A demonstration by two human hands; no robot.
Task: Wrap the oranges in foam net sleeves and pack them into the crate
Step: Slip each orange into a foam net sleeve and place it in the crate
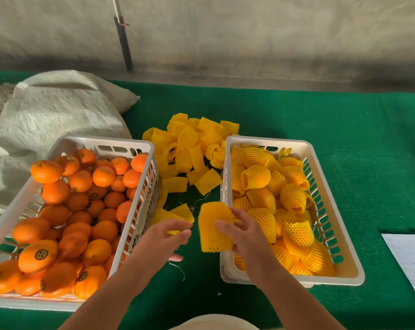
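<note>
**Sleeve in hand, no orange yet**

My right hand (239, 231) pinches one flat yellow foam net sleeve (212, 228), fingers curled over its right edge, the sleeve hanging just in front of the near left corner of the packing crate (228, 167). My left hand (170, 232) sits just to the left of it, fingers loosely curled near another loose sleeve (172, 214); I cannot tell whether it actually grips that one or only brushes it.

To do this well, I think I should free my left hand, pick one orange from the fruit crate (90, 140) on its left, and spread the sleeve's mouth with my right thumb and fingers so the net opens into a tube rather than staying pressed flat.

Beyond my hands lies the pile of spare sleeves (190, 144), between the two crates. The bare oranges (80, 181) fill the left crate; wrapped oranges (261, 198) already crowd the right one, so the next probably goes on top.
</note>
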